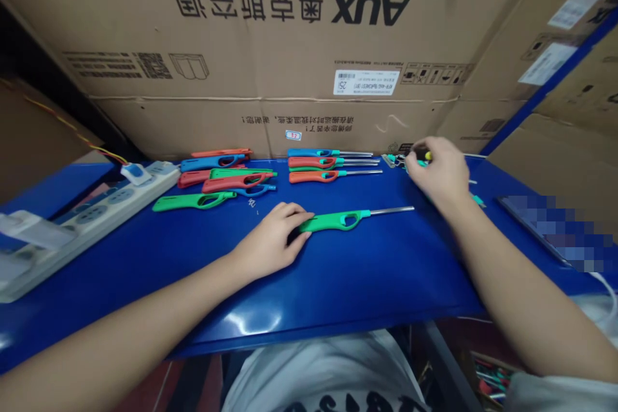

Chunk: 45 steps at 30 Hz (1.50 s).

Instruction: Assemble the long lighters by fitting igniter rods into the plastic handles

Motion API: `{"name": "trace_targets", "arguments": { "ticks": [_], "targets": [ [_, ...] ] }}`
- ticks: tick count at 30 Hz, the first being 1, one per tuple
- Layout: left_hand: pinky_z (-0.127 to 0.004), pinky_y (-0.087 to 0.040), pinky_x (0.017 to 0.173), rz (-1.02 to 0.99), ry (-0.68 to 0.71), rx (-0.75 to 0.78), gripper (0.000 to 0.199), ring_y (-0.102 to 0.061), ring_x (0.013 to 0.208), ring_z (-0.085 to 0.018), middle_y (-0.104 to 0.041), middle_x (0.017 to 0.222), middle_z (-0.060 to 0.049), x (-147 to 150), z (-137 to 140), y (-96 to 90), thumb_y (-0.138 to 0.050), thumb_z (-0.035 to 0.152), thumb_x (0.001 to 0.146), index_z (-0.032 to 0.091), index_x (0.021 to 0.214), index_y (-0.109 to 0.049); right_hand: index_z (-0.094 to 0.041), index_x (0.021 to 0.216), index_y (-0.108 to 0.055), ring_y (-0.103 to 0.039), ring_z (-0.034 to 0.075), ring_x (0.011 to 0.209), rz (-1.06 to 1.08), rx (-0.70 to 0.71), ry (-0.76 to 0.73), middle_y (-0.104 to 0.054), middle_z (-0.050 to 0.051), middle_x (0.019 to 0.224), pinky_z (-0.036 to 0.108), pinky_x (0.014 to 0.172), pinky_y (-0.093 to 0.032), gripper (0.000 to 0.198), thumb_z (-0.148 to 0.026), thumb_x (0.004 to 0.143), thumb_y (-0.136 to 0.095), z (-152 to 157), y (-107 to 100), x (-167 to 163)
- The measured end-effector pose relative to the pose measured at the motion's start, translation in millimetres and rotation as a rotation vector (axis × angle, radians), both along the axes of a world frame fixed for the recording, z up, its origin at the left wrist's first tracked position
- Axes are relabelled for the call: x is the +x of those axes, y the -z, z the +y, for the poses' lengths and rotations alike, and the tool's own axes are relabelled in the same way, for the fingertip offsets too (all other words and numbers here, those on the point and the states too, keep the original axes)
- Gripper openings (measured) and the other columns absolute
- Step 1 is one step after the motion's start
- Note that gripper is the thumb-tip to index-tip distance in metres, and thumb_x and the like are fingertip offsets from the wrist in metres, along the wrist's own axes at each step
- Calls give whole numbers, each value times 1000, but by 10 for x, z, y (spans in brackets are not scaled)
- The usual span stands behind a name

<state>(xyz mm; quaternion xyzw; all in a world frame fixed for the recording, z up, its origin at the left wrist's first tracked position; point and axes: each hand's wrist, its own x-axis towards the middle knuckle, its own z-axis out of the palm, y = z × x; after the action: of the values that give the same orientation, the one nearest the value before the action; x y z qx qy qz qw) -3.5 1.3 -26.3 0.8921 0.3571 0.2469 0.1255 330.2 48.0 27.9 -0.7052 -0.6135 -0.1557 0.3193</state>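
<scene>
Left grip (pixel 275 239): one bare hand, thumb and fingers closed on the rear end of one green plastic lighter with a straight silver metal rod (pixel 331 223). The green lighter is on the glossy blue table (pixel 357 283), rod pointing right. Right grip (pixel 441 170): one bare hand, fingers bent, behind and right of the green lighter, at small turquoise and metal parts (pixel 390 159); cannot tell whether it holds any. Directly behind the green lighter: four rod-fitted plastic lighters (pixel 309 162) (one blue, one red, one green, one orange). Behind and left of it: at least seven coloured plastic lighter handles (pixel 236 182), overlapping. Farther left: one white power strip (pixel 116 206).
</scene>
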Motion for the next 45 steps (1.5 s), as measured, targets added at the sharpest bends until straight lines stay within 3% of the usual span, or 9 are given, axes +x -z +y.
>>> {"name": "trace_targets", "arguments": {
  "ticks": [2,4,10,16,19,26,31,41,45],
  "targets": [
    [-47,-53,101,-3,22,-13,33,-60,108,-26,-64,119,-14,2,-31,7,-53,21,97,13,127,-64,-20,94,-68,-66,28,94,150,230,-196,-70,13,99,39,79,-50,17,-31,86,-57,-62,-63,-162],
    [-45,-53,101,10,53,-8,35,-59,110,-26,-63,121,-14,6,-64,9,-51,19,98,12,131,-62,-21,90,-69,-66,26,90,327,286,-417,-70,10,94,38,78,-51,17,-36,88,-61,-133,-76,-398],
    [-43,-52,104,107,153,40,36,-58,116,-27,-64,126,-15,56,-198,-33,-47,20,101,12,134,-59,-24,107,-69,-57,13,54,745,-339,-896,-71,2,84,29,53,-47,32,-50,90,-63,-307,149,-1195],
    [-44,-46,113,68,195,-22,37,-53,130,-27,-62,134,-13,77,-266,-78,-49,16,98,18,134,-59,-21,100,-70,-68,18,91,693,-398,-1087,-73,5,103,32,83,-54,23,-42,93,-61,-255,288,-1555],
    [-44,-45,114,60,205,-26,35,-52,132,-27,-61,135,-14,71,-254,-73,-49,16,98,17,132,-60,-21,100,-69,-68,18,95,701,-389,-1106,-73,5,104,33,89,-53,22,-40,92,-62,-235,301,-1613],
    [-43,-51,106,13,240,-31,35,-59,120,-25,-65,128,-14,56,-195,-26,-49,21,101,17,134,-59,-21,97,-66,-61,13,62,1013,-285,-916,-67,1,78,25,53,-52,38,-58,85,-66,-301,185,-1447],
    [-40,-49,107,-86,263,-110,34,-60,122,-23,-66,131,-11,65,-118,1,-54,21,100,19,133,-61,-22,88,-59,-60,12,61,1270,-157,-812,-66,4,90,23,44,-50,43,-64,82,-64,-200,37,-1146],
    [-39,-54,98,-199,30,-135,24,-69,106,-23,-75,112,-8,17,9,-3,-69,28,90,19,112,-73,-21,72,-56,-54,10,45,1262,-148,-634,-63,2,67,23,38,-44,41,-60,85,-61,16,97,-894],
    [-39,-54,96,-166,55,-100,22,-67,105,-23,-74,109,-7,8,1,-34,-69,29,90,20,111,-73,-20,65,-59,-48,9,36,1048,-35,-588,-59,0,54,23,32,-38,37,-51,83,-69,-36,65,-919]
  ]
}}
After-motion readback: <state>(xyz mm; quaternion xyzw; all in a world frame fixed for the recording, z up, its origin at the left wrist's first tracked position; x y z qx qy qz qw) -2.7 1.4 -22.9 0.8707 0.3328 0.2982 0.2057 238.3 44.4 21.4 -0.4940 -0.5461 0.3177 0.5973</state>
